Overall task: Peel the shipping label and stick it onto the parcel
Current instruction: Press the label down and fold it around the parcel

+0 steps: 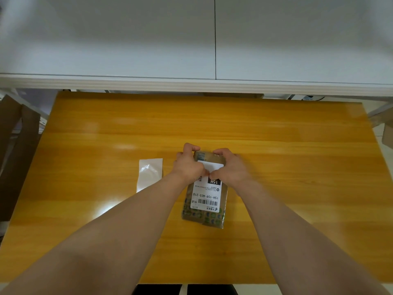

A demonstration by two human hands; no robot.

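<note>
A brown parcel (204, 218) wrapped in printed film lies on the wooden table (297, 167), a little right of centre. A white shipping label (205, 196) with barcode and black "15H" block lies on its top face. Both hands rest on the parcel's far half. My left hand (188, 165) curls its fingers over the far left corner, thumb pressing on the label. My right hand (228, 167) curls over the far right corner, thumb on the label too. The thumbs nearly meet at the label's middle. The label's far end is partly hidden by the hands.
A glossy white backing sheet (150, 174) lies on the table left of the parcel. A white desk surface (148, 50) runs beyond the table's far edge. Brown cardboard (14, 150) stands to the left of the table.
</note>
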